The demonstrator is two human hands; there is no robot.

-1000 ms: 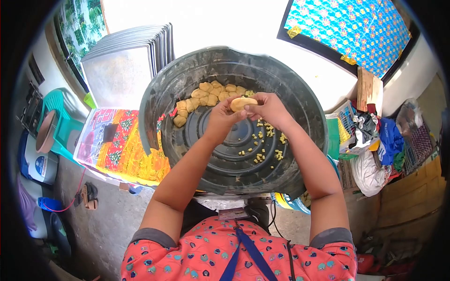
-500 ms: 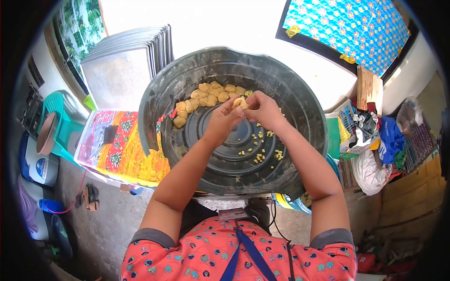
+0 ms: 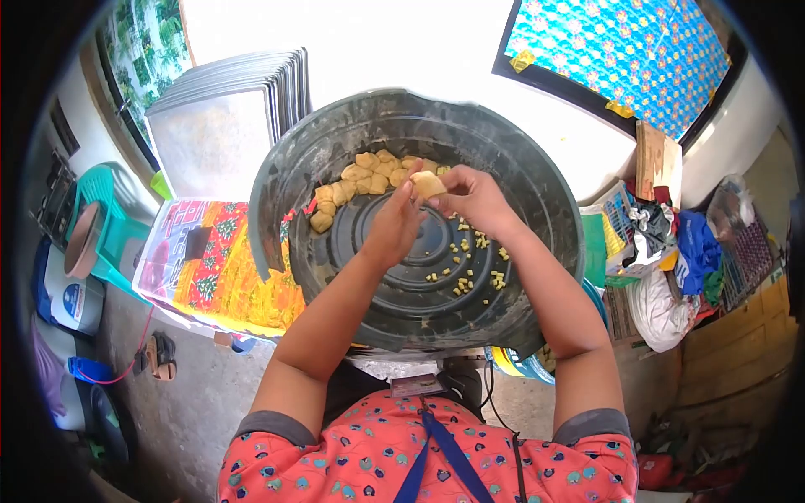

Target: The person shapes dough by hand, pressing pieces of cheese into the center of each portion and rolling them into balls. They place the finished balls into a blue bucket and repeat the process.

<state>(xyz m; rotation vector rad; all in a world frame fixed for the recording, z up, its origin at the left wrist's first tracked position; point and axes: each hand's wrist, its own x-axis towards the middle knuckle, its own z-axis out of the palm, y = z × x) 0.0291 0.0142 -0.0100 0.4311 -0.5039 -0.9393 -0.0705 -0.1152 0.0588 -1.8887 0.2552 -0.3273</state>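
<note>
Above a wide dark basin [image 3: 293, 168], both hands meet at one pale, flattened piece of dough [image 3: 428, 184]. My right hand [image 3: 476, 203] pinches its right edge between thumb and fingers. On the other side, my left hand [image 3: 396, 226] has its fingers closed against the dough's left edge. Behind them, rounded dough pieces [image 3: 356, 173] lie packed along the basin's far left side. Small yellowish cubes [image 3: 464, 285] are scattered over the basin floor, below and right of my hands. Whether any cube sits inside the held dough cannot be seen.
A stack of metal trays [image 3: 214, 126] leans at the back left. A colourful table cover [image 3: 218, 260] lies left of the basin, near a green chair [image 3: 105, 210]. Bags and baskets [image 3: 662, 243] crowd the right side. A blue patterned sheet [image 3: 625, 59] stands at the back right.
The dough has turned in my fingers and now shows a flatter, broader face. My left hand has rotated, its fingers pointing more upward. The dough pieces and cubes in the basin look unchanged.
</note>
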